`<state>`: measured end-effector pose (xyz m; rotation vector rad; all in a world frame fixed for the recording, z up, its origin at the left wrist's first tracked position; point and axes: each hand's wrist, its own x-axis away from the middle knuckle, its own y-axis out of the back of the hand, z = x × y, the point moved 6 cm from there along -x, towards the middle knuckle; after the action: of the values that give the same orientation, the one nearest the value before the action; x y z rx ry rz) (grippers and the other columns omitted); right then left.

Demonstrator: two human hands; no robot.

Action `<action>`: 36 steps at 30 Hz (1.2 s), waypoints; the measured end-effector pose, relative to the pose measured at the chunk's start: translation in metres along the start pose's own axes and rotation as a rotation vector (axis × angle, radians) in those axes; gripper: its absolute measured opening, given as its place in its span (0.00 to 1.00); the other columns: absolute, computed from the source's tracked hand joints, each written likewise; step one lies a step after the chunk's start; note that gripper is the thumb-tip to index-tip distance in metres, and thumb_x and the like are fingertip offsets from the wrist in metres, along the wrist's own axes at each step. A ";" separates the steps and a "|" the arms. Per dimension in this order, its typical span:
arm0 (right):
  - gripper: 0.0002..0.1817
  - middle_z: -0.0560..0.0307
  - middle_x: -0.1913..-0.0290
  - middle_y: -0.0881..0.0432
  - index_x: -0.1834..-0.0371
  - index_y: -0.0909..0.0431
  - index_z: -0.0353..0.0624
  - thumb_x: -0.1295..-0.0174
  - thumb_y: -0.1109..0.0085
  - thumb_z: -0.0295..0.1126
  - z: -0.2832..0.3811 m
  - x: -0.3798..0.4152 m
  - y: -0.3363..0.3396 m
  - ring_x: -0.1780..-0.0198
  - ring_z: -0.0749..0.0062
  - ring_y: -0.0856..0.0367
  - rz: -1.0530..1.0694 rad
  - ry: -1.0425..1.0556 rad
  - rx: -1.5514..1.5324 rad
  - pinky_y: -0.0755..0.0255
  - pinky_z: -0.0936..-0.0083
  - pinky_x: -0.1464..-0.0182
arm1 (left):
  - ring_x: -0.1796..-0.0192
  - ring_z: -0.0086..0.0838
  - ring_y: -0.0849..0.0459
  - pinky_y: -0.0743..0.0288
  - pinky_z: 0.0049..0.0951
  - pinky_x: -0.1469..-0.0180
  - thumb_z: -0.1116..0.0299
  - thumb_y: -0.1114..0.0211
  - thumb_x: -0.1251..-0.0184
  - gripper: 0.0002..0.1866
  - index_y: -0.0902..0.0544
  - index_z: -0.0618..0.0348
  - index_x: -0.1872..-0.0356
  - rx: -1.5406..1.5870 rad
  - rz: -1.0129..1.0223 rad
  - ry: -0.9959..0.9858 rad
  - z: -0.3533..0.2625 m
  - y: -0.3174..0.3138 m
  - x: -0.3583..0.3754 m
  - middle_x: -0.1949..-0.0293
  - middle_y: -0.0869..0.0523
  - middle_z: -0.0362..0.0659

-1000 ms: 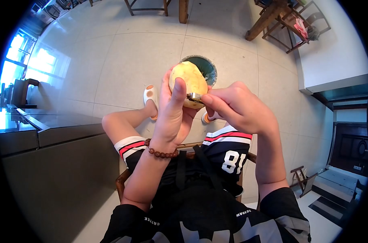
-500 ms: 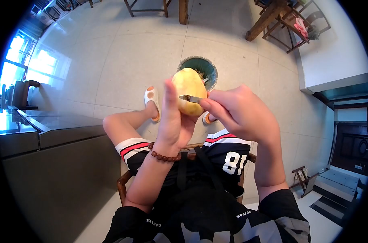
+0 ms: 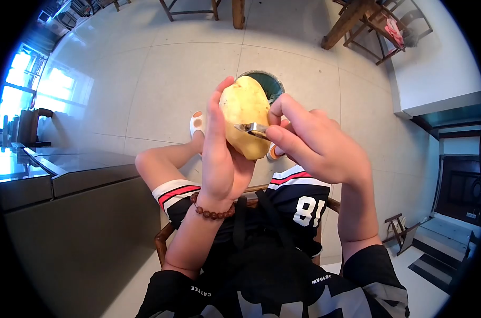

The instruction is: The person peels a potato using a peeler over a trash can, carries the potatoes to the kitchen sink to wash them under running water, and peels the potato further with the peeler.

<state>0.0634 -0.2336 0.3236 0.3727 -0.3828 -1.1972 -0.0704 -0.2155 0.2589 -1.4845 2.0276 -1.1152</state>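
1. In the head view, your left hand (image 3: 218, 156) was cupped around the yellow oblong thing (image 3: 245, 103) from the left and below, its palm turned toward the right
2. Your right hand (image 3: 322, 148) pinched the small metal peeler (image 3: 256, 127) between thumb and curled forefinger, its pointed end lying across the face of the yellow oblong thing, toward your left hand
3. The yellow oblong thing sat in your left palm, raised in front of you, its smooth pale surface marked by a few darker spots
4. Beyond it, the round bucket (image 3: 270, 84) stood on the tiled floor (image 3: 187, 79), past your knees; the yellow oblong thing hid much of it, showing you a curve of rim and a dark green inner wall, and you could not tell what lay inside
5. The white slippers (image 3: 196, 123) were on your feet, the left one to the left of the bucket
6. You wore the beaded bracelet (image 3: 213, 214) on your left wrist, and the dark cabinet (image 3: 87, 228) stood to your left
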 end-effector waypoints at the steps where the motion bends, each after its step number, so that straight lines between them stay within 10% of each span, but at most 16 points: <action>1: 0.21 0.41 0.69 0.16 0.57 0.33 0.36 0.19 0.47 0.46 0.000 0.000 -0.001 0.69 0.44 0.17 0.007 -0.013 0.000 0.27 0.57 0.64 | 0.24 0.39 0.28 0.32 0.45 0.22 0.29 0.50 0.21 0.44 0.42 0.49 0.18 0.040 0.042 -0.021 -0.001 -0.002 0.000 0.25 0.27 0.47; 6: 0.21 0.41 0.69 0.16 0.56 0.33 0.36 0.19 0.46 0.46 -0.004 0.000 -0.001 0.68 0.44 0.16 -0.003 -0.017 0.022 0.26 0.58 0.64 | 0.23 0.39 0.29 0.33 0.45 0.22 0.25 0.43 0.30 0.50 0.42 0.49 0.18 -0.047 0.091 -0.063 0.001 -0.001 0.000 0.25 0.29 0.46; 8: 0.17 0.50 0.73 0.14 0.53 0.33 0.42 0.20 0.48 0.47 -0.005 0.001 -0.002 0.72 0.58 0.15 0.005 -0.001 0.042 0.27 0.68 0.66 | 0.23 0.38 0.29 0.33 0.45 0.22 0.25 0.41 0.31 0.51 0.41 0.48 0.18 -0.059 0.096 -0.047 0.001 -0.001 0.000 0.25 0.29 0.45; 14: 0.19 0.40 0.70 0.16 0.55 0.33 0.36 0.21 0.44 0.44 0.000 0.001 -0.003 0.70 0.44 0.15 -0.009 0.019 0.024 0.26 0.56 0.65 | 0.24 0.36 0.29 0.32 0.44 0.22 0.26 0.38 0.33 0.50 0.41 0.44 0.18 -0.079 0.078 -0.022 0.001 -0.003 0.001 0.25 0.29 0.41; 26: 0.15 0.48 0.73 0.13 0.52 0.32 0.42 0.20 0.46 0.43 -0.005 0.001 -0.001 0.70 0.58 0.10 -0.072 0.061 0.069 0.24 0.70 0.66 | 0.30 0.37 0.22 0.23 0.41 0.29 0.39 0.26 0.34 0.51 0.44 0.49 0.20 0.010 0.068 -0.049 -0.002 -0.004 0.000 0.30 0.26 0.46; 33: 0.19 0.42 0.71 0.17 0.59 0.30 0.38 0.21 0.44 0.45 -0.007 -0.001 0.009 0.72 0.46 0.18 -0.098 0.026 0.005 0.27 0.60 0.66 | 0.31 0.38 0.21 0.21 0.40 0.31 0.39 0.27 0.32 0.47 0.41 0.50 0.22 0.049 0.092 0.016 0.003 -0.006 0.002 0.32 0.25 0.47; 36: 0.14 0.50 0.75 0.13 0.53 0.31 0.40 0.19 0.46 0.41 -0.004 0.003 0.003 0.70 0.62 0.09 -0.015 0.043 0.090 0.22 0.72 0.67 | 0.31 0.38 0.21 0.21 0.41 0.30 0.39 0.26 0.34 0.49 0.41 0.50 0.21 0.050 0.082 0.001 0.003 -0.004 0.000 0.31 0.26 0.46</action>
<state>0.0692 -0.2349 0.3215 0.4785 -0.3983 -1.1874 -0.0663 -0.2168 0.2601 -1.3641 2.0265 -1.1253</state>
